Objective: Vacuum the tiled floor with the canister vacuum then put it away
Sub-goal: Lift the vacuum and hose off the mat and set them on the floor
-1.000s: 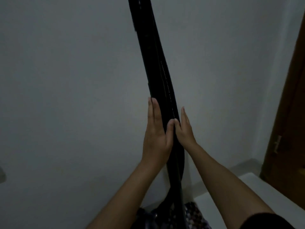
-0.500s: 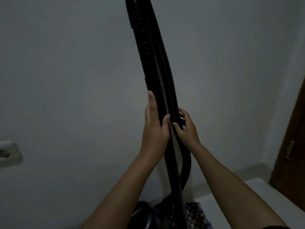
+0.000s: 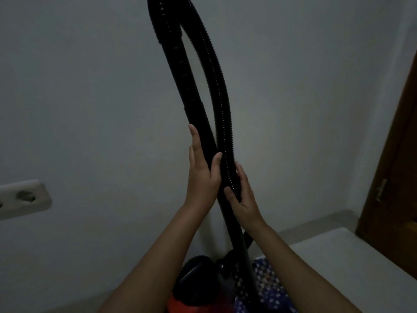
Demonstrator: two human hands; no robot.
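With the red-and-black canister (image 3: 198,283) parked at the wall below, this looks like putting away: the left hand (image 3: 203,175) wraps the upright wand (image 3: 196,109), the right hand (image 3: 242,195) pinches the ribbed hose (image 3: 220,91) (dim light), which next needs tucking alongside.

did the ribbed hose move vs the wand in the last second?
Yes. The ribbed hose has bowed out to the right of the wand, opening a gap. Right hand grips it.

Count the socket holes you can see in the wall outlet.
2. One round hole sits mid-plate on the wall outlet, fully visible; the second is cut off by the picture's left edge. More may lie out of view.
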